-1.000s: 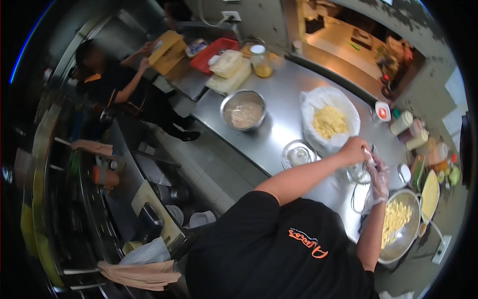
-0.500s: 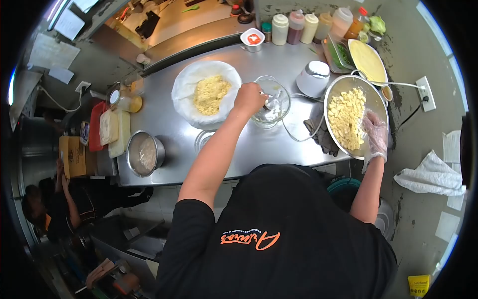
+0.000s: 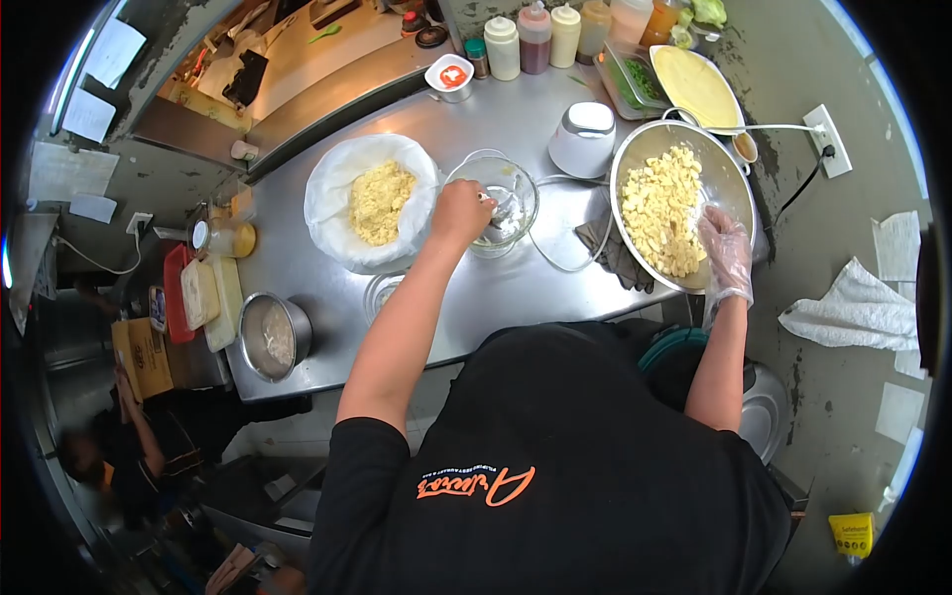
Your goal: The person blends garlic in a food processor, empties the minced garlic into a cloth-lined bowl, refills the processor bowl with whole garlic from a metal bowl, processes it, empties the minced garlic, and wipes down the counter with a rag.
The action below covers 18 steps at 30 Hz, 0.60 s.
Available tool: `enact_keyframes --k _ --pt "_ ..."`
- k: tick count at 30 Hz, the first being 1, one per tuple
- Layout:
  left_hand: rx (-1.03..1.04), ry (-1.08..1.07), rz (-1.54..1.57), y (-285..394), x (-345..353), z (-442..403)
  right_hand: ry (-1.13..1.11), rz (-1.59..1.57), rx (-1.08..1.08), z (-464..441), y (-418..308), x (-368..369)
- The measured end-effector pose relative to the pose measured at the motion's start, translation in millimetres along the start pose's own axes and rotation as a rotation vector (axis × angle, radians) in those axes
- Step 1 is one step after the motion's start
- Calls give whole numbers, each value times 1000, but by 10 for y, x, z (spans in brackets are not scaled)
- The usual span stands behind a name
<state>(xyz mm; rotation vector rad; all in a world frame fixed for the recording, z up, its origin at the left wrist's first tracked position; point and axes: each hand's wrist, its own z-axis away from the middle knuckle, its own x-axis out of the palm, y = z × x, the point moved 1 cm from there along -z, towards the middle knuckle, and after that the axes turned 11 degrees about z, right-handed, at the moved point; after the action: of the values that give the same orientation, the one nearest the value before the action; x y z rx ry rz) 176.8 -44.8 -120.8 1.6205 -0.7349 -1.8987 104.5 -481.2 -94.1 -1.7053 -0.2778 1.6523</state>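
My left hand (image 3: 462,213), bare, is closed around the handle of a spoon (image 3: 495,220) at the left rim of a glass bowl (image 3: 531,210). White material lies in this bowl. On the right, my right hand (image 3: 726,250) wears a clear plastic glove and reaches over the near right rim of a steel bowl (image 3: 739,188). Its curled fingers touch the pale yellow chunks (image 3: 662,203) inside; whether they grip any is hidden. Left of my left hand stands a bowl lined with white cloth (image 3: 325,198), holding yellow crumbly food (image 3: 380,205).
A white appliance (image 3: 582,141) with a cord stands between the bowls, near a dark cloth (image 3: 613,256). Squeeze bottles (image 3: 503,48) line the back. At left are a steel bowl (image 3: 300,332), a jar (image 3: 226,238) and a red tray (image 3: 177,297). Another person (image 3: 149,441) holds a cardboard box.
My hands were together above the glass bowl and have moved apart. The gloved right hand has moved into the steel bowl; the left stays by the glass bowl. The view has turned.
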Motion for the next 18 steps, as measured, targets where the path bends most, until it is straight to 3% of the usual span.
enact_keyframes --k 18 --pt "56 76 8 21 -16 46 28 97 -24 -58 2 2"
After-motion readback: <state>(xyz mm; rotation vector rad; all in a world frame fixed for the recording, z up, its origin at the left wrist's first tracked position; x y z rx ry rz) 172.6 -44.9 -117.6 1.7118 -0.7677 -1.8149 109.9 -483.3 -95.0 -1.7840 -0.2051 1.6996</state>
